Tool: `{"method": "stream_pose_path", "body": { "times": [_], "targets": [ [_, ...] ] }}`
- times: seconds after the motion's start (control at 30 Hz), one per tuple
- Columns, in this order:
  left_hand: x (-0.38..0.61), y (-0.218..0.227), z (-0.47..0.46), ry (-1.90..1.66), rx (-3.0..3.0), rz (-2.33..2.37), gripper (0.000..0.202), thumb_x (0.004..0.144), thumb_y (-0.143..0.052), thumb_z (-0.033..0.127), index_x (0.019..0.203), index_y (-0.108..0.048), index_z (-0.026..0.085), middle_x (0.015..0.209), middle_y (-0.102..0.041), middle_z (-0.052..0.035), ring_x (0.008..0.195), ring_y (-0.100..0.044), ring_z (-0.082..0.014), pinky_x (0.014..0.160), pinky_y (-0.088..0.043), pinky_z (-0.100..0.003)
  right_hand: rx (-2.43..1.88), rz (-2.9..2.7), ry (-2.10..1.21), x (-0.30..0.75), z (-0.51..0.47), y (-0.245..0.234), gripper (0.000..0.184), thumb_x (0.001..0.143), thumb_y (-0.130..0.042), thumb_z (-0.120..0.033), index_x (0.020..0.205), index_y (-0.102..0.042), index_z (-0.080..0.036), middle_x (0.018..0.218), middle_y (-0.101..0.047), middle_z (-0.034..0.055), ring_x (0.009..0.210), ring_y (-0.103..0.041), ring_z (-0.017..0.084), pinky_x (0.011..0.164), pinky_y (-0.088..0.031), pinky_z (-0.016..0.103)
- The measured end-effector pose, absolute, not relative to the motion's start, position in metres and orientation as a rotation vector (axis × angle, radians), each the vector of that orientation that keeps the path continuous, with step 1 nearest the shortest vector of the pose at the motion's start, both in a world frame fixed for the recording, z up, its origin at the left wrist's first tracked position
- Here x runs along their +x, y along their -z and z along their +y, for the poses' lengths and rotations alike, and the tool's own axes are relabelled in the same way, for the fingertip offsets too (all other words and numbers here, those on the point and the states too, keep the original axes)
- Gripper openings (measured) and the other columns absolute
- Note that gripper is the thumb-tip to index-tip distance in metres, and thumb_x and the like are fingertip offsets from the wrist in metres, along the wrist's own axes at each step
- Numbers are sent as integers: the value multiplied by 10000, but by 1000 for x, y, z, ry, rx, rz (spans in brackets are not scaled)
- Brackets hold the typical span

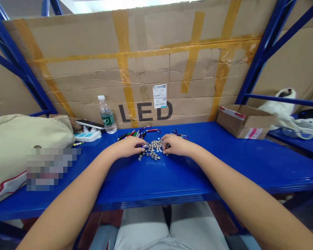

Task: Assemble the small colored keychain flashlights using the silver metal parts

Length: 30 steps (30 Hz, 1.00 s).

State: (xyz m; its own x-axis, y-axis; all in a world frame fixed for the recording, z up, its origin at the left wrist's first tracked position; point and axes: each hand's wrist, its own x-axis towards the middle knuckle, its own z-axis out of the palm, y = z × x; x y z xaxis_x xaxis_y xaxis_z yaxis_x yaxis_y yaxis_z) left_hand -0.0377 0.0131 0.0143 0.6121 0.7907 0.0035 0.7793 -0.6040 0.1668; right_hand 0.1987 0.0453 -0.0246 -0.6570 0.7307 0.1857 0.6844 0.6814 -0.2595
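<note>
A pile of small shiny metal pieces (154,146), round and silvery, lies on the blue table between my two hands. My left hand (129,146) is at the pile's left edge, with thumb and fingers closed around a small metallic piece (144,146) whose kind is too small to tell. On the right side, my right hand (176,145) curls its fingers and thumb together over dark metal bits (168,146); what they hold is mostly hidden. Behind the left hand lie several coloured carabiners (153,130), and a few more carabiners (181,135) rest behind the right hand.
A water bottle (107,116) stands at the back left, beside a white power strip (88,135) with a phone on it. A cream bag (31,135) occupies the left end. An open cardboard box (246,121) sits right, and a large taped cardboard sheet (94,80) backs the table.
</note>
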Motion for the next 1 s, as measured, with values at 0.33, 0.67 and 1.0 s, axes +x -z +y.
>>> {"method": "stream_pose_path", "body": {
  "times": [0.33, 0.67, 1.0],
  "targets": [
    [-39, -10, 14, -172, 2710, 1275, 307, 840, -519, 258, 1125, -616, 197, 1084, -666, -41, 943, -608, -178, 816, -430, -256, -1098, -2667, -352, 200, 36, 14, 18, 692, -697, -197, 686, -714, -202, 1044, -634, 78, 1067, -552, 244, 905, -435, 339],
    [-37, -12, 13, -193, 2680, 1257, 310, 839, -518, 259, 1127, -613, 191, 1103, -655, -44, 973, -595, -179, 824, -421, -244, -993, -2681, -274, 204, 45, 21, 105, 732, -659, -230, 815, -715, -200, 1029, -657, 72, 1033, -572, 223, 913, -432, 327],
    [-33, -5, 16, -425, 2578, 1207, 206, 797, -573, 266, 980, -627, 187, 891, -678, -11, 797, -605, -145, 710, -441, -233, -862, -2369, -232, 194, 30, 10, 78, 781, -610, -216, 802, -680, -189, 1251, -539, 87, 1185, -486, 205, 1020, -365, 383]
  ]
}}
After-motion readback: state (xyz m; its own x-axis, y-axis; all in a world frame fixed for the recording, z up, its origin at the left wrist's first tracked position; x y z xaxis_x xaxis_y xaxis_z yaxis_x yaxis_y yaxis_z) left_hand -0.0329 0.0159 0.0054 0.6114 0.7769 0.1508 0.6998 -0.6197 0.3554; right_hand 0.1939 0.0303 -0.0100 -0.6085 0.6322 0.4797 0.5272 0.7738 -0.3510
